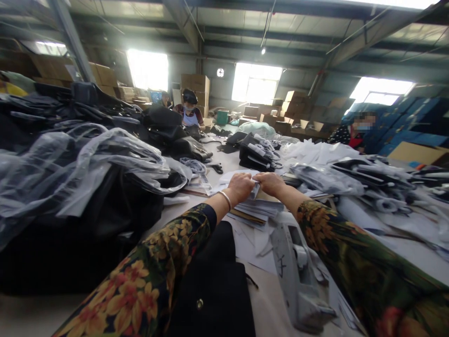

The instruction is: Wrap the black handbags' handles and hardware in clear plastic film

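Note:
My left hand, with a bangle at its wrist, is closed on the near edge of a white paper. Right beside it my right hand is closed on the same white material, and the fingertips of both hands nearly meet. Under the hands lies a stack of papers with a brown layer in it. Nearer to me on the table is a black bag with a small metal stud. To its right stands a grey tape dispenser.
Black bags with clear plastic wrapping are heaped at the left. Wrapped black items cover the right side. Scissors and a black bag lie beyond my hands. Two people are farther back.

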The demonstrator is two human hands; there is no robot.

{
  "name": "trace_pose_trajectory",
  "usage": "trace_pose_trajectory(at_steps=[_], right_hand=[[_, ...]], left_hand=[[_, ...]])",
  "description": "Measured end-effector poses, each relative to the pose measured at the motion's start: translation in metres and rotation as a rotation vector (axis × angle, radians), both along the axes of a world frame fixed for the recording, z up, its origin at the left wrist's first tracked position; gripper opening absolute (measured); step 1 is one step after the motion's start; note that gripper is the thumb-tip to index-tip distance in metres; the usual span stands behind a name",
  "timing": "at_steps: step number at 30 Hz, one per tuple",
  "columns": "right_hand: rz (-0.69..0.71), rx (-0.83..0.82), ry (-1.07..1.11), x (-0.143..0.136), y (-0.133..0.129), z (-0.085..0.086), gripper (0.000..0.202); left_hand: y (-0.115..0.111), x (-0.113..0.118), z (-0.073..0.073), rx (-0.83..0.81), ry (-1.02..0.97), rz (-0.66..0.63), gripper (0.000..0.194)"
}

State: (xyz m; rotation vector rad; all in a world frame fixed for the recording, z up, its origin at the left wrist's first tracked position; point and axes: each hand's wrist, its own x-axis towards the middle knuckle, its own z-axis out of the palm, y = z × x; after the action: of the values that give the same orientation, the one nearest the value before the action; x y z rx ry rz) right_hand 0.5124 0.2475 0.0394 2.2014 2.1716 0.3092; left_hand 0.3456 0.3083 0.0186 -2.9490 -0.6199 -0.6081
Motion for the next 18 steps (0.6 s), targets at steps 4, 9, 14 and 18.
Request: trace_pose_trajectory(at_steps=[4, 9, 14, 18], right_hand=[[-0.025, 0.015, 0.01, 0.001, -0.001, 0.0, 0.035], [-0.032, 0.025, 0.028, 0.002, 0.0, -0.002, 0.035], [-0.014, 0.041, 0.05, 0.004, 0.0, -0.005, 0.038], [-0.03, 0.07, 0.074, 0.011, 0.004, -0.009, 0.044]], left_hand=[[-0.003, 0.008, -0.002, 0.006, 0.01, -0.019, 0.026], [-0.005, 0.009, -0.004, -0.018, -0.005, -0.004, 0.027], [-0.009, 0.009, -0.01, -0.088, -0.083, 0.131, 0.025], [0.001, 0.006, -0.016, -0.197, -0.172, 0.297, 0.028]])
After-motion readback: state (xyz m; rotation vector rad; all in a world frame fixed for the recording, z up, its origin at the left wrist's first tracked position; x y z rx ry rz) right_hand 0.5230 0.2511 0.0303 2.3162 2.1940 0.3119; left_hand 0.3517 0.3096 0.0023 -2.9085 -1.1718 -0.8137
